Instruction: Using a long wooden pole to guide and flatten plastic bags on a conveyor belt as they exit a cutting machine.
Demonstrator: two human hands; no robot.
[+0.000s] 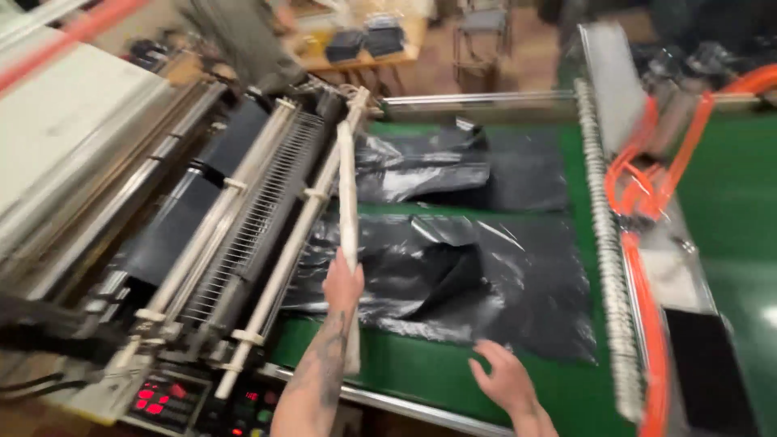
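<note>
My left hand (343, 283) grips a long pale wooden stick (347, 194) that points away from me, along the machine's outlet. The stick lies over the left edge of a crumpled stack of black plastic bags (477, 283) on the green table (421, 372). A second stack of black plastic bags (469, 166) lies farther back on the same table. My right hand (503, 374) hovers open, fingers spread, just above the green surface at the near edge of the closer stack, touching nothing.
A bag-making machine (227, 218) with white rollers and black film fills the left side, its control panel (194, 400) with red displays near me. Orange hoses (647, 267) and a toothed metal rail (603, 226) run along the table's right. A person (243, 36) stands at the back.
</note>
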